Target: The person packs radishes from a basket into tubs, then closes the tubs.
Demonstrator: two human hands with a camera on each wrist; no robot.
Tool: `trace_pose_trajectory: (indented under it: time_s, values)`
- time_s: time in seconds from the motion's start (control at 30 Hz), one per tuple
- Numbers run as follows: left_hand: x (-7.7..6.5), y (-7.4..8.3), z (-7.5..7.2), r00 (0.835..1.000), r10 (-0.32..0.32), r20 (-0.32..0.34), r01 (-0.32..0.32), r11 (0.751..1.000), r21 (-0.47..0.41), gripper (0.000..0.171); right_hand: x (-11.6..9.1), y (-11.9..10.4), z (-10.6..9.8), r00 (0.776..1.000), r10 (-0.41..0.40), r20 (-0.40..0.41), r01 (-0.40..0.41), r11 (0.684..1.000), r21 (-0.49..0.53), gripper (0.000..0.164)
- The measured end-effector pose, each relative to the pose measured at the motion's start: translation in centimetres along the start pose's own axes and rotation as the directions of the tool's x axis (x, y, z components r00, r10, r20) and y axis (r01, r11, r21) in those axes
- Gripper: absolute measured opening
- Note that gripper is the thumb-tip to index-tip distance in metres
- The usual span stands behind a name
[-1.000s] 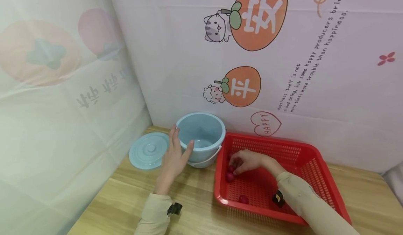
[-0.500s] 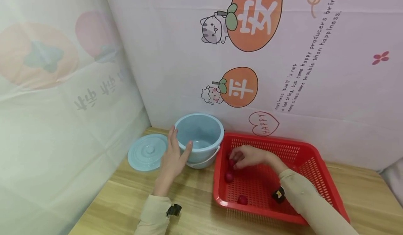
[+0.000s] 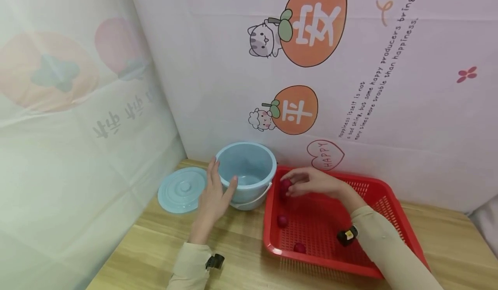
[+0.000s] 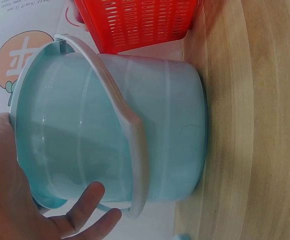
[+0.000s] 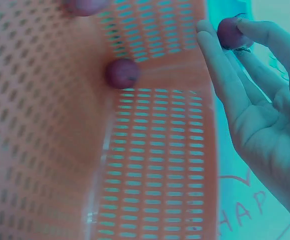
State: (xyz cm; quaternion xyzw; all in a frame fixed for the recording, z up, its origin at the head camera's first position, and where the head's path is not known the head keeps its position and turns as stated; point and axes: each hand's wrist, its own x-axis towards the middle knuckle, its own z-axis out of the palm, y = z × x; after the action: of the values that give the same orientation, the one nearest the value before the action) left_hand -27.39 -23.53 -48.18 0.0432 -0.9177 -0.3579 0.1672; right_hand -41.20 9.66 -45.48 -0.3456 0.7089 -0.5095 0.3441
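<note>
My right hand (image 3: 315,182) pinches a round dark-red fruit (image 5: 231,34) between thumb and fingertips, above the far left corner of the red basket (image 3: 272,250). Two more such fruits show in the head view: one dark-red fruit (image 3: 282,221) by the left wall, another red fruit (image 3: 299,247) near the front wall. In the right wrist view a fruit (image 5: 122,73) lies in the basket's corner. My left hand (image 3: 213,199) rests at the left side of the light blue bucket (image 3: 249,195), its fingers fairly straight and spread near the rim. The visible bucket bottom is bare.
A light blue round lid (image 3: 183,190) lies flat on the wooden table (image 3: 241,251), left of the bucket. The bucket's pale handle (image 4: 135,145) hangs down its side. A printed cloth (image 3: 218,65) stands behind everything, and another covers the left side.
My right hand has risen and moved toward the far side of the basket, lifting the pinched fruit. The left hand stays at the bucket.
</note>
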Motion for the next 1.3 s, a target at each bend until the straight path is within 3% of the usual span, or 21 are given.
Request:
trace_pose_trajectory:
  time_s: [0.27,0.57,0.87,1.13,1.3]
  values:
    - [0.0,0.0,-0.2,1.0,0.003,-0.007,-0.003,1.0,0.002,0.091,-1.1,-2.0,-1.3,0.983,-0.044,-0.176,0.04,0.999,-0.026,0.047]
    - [-0.2,-0.1,-0.4,1.0,0.008,-0.018,-0.008,1.0,0.011,0.09,-1.6,-3.2,-1.6,0.955,-0.097,-0.279,0.147,0.976,0.163,0.048]
    - [-0.2,-0.3,-0.1,1.0,0.015,-0.028,-0.014,1.0,0.022,0.09,-0.6,-4.2,-0.2,0.948,-0.135,-0.288,0.194,0.963,0.187,0.046]
    - [-0.1,-0.3,0.1,1.0,0.011,-0.026,-0.011,1.0,0.02,0.09,2.2,-4.7,1.4,0.951,-0.148,-0.27,0.205,0.959,0.194,0.044]
    - [0.0,-0.3,0.2,0.999,0.017,-0.033,-0.016,1.0,0.018,0.09,3.8,-5.0,2.4,0.954,-0.146,-0.263,0.187,0.973,0.135,0.049]
